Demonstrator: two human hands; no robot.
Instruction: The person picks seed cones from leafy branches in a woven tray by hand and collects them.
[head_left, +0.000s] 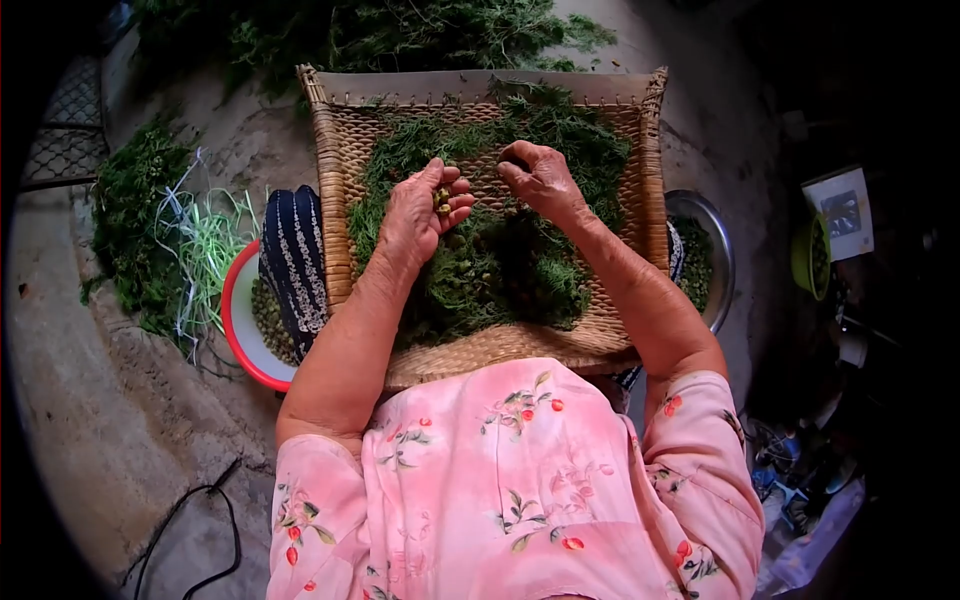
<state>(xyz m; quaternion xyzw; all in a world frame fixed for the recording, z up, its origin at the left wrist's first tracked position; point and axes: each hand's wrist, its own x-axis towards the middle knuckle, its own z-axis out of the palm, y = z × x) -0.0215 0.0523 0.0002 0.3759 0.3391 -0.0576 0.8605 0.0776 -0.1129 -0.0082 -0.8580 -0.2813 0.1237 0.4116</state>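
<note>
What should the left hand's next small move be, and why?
I'd probably move the left hand to the red-rimmed bowl and tip out the small pieces: several sit in the cupped palm, and the bowl, beside the woven tray, holds similar-looking green ones.

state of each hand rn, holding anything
Left hand: cupped, palm up, holding small green pods.
Right hand: fingers pinched closed, can't tell if holding anything.

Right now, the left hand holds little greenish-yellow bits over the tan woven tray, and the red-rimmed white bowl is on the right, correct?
No, the head view shows the red-rimmed white bowl on the left. The left hand does hold little greenish-yellow bits over the tan woven tray.
</note>
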